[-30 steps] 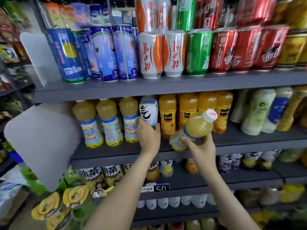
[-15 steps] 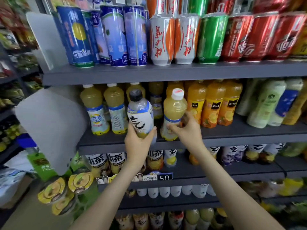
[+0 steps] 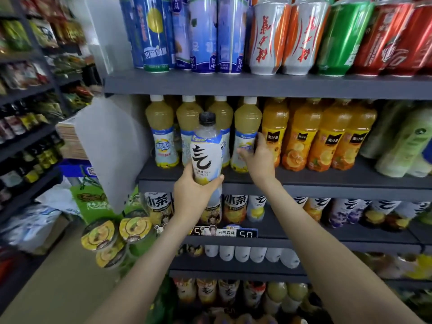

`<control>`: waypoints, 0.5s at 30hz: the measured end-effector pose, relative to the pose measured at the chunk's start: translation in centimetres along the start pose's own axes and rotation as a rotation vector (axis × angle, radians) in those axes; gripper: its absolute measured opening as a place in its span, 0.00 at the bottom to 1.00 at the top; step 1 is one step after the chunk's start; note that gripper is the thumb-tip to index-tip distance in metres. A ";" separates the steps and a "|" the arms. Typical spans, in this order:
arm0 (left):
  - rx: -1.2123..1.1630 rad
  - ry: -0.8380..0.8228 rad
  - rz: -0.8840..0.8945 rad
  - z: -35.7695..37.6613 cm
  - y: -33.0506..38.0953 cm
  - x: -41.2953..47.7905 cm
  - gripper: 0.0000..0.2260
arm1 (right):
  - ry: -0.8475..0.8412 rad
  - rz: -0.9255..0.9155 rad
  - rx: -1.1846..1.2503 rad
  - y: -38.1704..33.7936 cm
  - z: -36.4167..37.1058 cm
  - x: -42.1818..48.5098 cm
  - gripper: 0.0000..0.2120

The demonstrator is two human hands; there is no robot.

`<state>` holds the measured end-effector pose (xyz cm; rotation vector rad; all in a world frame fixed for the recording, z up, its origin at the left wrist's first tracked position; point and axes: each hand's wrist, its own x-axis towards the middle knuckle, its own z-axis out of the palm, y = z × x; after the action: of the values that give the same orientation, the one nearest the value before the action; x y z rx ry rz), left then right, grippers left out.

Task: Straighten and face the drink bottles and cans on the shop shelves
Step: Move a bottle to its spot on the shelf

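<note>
Facing on middle shelf [image 3: 327, 181]: pale yellow bottles [image 3: 161, 134] and orange juice bottles [image 3: 320, 136] are standing upright, labels forward.
White-labelled bottle [image 3: 205, 157]: is waiting off-shelf before the yellow row, likely belonging lower.
Left hand [image 3: 194, 197]: is gripping its base.
Right hand [image 3: 259, 160]: is clasping the fourth yellow bottle [image 3: 247, 122].

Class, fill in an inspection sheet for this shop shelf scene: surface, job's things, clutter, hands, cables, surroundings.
Surface: middle shelf, grey, stocked with upright bottles.
Job's things: white bottle lifted in front of the shelf; yellow bottle upright in its row, beside orange bottles; cans on the shelf above.
Clutter: noodle bowls stacked low at left.
Hands: left hand grips the white bottle; right hand holds the yellow bottle.
Cables: nothing seen.
Surroundings: snack shelves at left.
</note>
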<state>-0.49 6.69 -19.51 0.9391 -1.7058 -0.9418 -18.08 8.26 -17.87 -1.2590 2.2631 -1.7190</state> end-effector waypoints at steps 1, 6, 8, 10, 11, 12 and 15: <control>0.014 -0.015 0.000 0.0 -0.2 -0.4 0.25 | 0.019 -0.004 0.021 -0.1 -0.3 -1.1 0.29; 0.111 -0.095 0.014 1.3 -1.3 -3.5 0.29 | -0.161 0.005 0.260 0.9 -3.4 -9.6 0.15; 0.136 -0.166 0.043 2.4 -1.6 -5.3 0.28 | -0.320 0.043 0.258 1.7 -4.3 -12.7 0.19; 0.186 -0.279 0.059 3.8 -1.7 -7.3 0.28 | -0.368 0.118 0.260 3.2 -4.6 -14.5 0.24; 0.218 -0.321 0.072 4.5 -1.8 -8.2 0.27 | -0.345 0.158 0.254 4.1 -4.7 -15.1 0.25; 0.244 -0.349 0.094 5.3 -2.2 -9.0 0.27 | -0.298 0.187 0.239 5.1 -4.9 -15.6 0.25; 0.284 -0.485 0.132 7.1 -2.9 -10.4 0.30 | -0.163 0.227 0.188 7.8 -5.9 -17.3 0.21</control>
<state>-4.01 16.03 -27.76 0.8034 -2.3306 -0.9011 -13.72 23.93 -29.23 -1.0206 2.0122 -1.6379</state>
